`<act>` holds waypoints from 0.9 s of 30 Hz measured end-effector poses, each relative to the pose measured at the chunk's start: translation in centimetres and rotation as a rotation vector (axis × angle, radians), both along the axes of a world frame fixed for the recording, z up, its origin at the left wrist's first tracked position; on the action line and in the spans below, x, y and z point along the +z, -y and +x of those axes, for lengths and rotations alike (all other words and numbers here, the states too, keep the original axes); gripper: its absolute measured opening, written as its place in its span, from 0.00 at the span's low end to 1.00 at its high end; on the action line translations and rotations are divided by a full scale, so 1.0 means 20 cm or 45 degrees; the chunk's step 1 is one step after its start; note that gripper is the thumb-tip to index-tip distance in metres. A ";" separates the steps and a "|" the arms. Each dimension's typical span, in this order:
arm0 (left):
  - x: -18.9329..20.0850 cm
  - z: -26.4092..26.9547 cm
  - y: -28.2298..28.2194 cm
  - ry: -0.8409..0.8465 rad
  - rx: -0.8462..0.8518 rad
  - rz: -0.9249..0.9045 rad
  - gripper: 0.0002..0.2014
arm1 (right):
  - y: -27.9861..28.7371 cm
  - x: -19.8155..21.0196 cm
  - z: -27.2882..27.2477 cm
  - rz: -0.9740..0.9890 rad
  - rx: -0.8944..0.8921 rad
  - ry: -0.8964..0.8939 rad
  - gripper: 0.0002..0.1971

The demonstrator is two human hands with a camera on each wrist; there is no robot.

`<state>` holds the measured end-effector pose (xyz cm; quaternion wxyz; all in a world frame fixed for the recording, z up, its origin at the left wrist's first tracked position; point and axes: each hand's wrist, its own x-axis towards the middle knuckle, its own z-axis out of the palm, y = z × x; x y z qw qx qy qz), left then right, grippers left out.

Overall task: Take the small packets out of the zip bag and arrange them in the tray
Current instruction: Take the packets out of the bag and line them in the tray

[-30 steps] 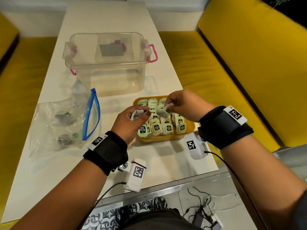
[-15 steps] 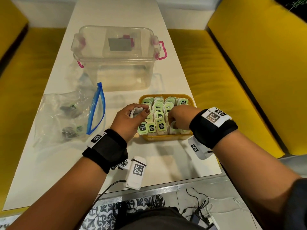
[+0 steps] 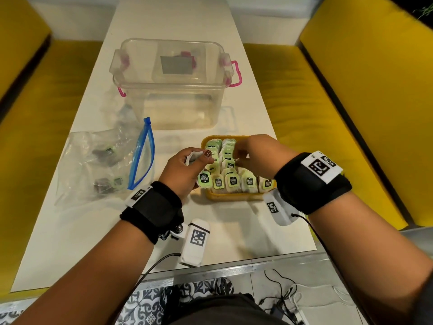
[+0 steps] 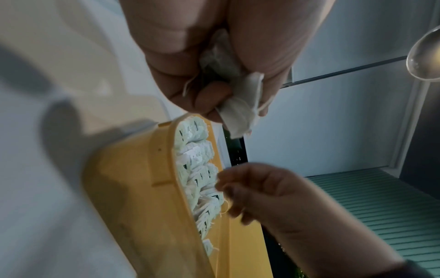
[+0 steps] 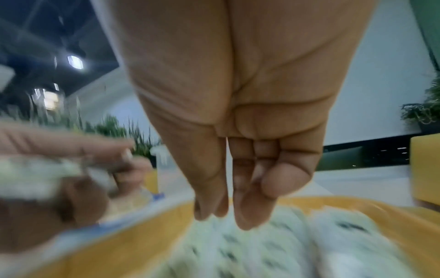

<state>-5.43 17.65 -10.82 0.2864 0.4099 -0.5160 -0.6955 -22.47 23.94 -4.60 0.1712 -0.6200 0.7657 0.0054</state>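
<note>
On the bench (image 3: 98,231) in front of you, the tray (image 3: 234,197) sits at centre, with tea bags (image 3: 232,181) standing in rows inside it. At 12 o'clock from the tray, farther from you, stands the storage box (image 3: 171,90). At 9 o'clock from the tray lies the zip bag (image 3: 105,165), with a few tea bags inside. Your left hand (image 3: 185,170) is at the tray's 9 o'clock edge; your right hand (image 3: 257,153) is above the tray's rows.
</note>
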 end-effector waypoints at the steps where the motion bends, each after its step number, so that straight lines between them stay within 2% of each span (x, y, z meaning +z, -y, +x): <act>1: 0.00 -0.01 0.00 0.006 -0.001 -0.010 0.09 | -0.01 0.04 0.02 -0.068 0.036 0.077 0.06; 4: 0.03 -0.02 0.00 -0.011 0.004 -0.010 0.05 | -0.03 0.12 0.13 -0.076 0.203 0.287 0.13; 8: 0.07 -0.04 0.00 -0.128 0.030 0.139 0.08 | -0.02 0.06 0.20 -0.182 0.306 0.298 0.17; 16: 0.10 -0.01 -0.01 -0.127 -0.004 0.246 0.08 | -0.03 0.08 0.16 -0.406 0.023 0.434 0.02; 21: 0.10 0.02 -0.03 -0.190 -0.082 0.184 0.11 | -0.04 0.11 0.12 -0.455 -0.106 0.661 0.10; 24: 0.11 0.03 -0.04 -0.178 -0.138 0.095 0.08 | -0.05 0.11 0.11 -0.452 -0.133 0.736 0.08; 27: 0.13 0.03 -0.04 -0.243 -0.121 0.112 0.04 | -0.06 0.11 0.10 -0.450 -0.151 0.833 0.05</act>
